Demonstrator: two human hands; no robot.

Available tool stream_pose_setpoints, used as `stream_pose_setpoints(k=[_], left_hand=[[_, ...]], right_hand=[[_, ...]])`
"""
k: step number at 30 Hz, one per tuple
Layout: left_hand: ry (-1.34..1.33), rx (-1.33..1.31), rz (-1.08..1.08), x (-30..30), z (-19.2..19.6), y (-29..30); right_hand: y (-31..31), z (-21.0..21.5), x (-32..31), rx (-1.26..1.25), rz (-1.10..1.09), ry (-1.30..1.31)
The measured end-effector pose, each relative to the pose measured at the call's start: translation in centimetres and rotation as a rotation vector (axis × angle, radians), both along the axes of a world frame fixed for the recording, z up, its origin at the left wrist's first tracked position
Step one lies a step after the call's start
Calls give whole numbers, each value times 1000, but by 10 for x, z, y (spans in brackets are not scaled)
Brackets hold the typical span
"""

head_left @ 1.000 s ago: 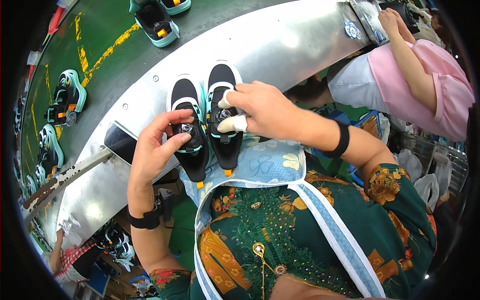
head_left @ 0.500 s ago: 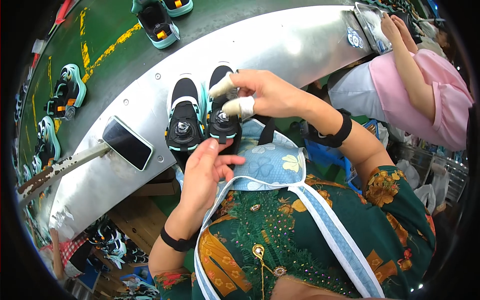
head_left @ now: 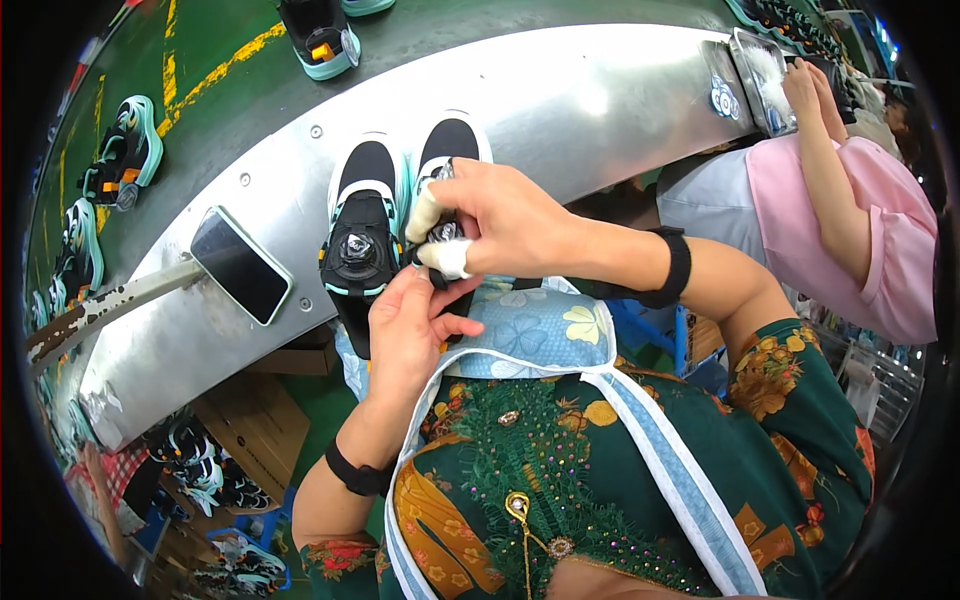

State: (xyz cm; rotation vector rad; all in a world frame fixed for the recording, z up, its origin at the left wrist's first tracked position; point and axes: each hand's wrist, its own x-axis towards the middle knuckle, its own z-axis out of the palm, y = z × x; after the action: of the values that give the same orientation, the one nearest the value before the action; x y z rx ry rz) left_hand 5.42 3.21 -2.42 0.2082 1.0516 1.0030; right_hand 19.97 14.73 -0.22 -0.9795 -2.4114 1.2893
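Observation:
Two black and white shoes with teal trim lie side by side on a curved metal bench. The left shoe shows a round dial on its tongue. My right hand, with white tape on the thumb and forefinger, pinches the dial area of the right shoe. My left hand cups the heel end of that right shoe from below, fingers curled under it. The shoe's middle is hidden by my hands.
A dark phone lies on the bench to the left. More shoes ride a green belt beyond, one of them at top. A person in pink works at the right. Cardboard boxes and shoes sit below the bench.
My left hand left the left shoe's dial, dropped toward my apron, then rose to the heel of the right shoe. My right hand stayed on the right shoe.

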Motion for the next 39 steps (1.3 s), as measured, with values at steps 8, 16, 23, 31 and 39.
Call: stream_pose_setpoints(k=[8, 16, 23, 31, 39], left_hand=[[-28, 21, -6, 1, 0, 1], [-50, 42, 77, 1, -7, -6], [333, 146, -406, -51, 74, 3], [1042, 556, -482, -68, 57, 34], [992, 669, -373, -70, 53, 8]], right_hand=[[10, 4, 10, -226, 36, 89], [-22, -17, 2, 375, -88, -20], [18, 7, 8, 31, 9, 4], [48, -21, -75, 232, 75, -254], [30, -35, -87, 107, 123, -118]])
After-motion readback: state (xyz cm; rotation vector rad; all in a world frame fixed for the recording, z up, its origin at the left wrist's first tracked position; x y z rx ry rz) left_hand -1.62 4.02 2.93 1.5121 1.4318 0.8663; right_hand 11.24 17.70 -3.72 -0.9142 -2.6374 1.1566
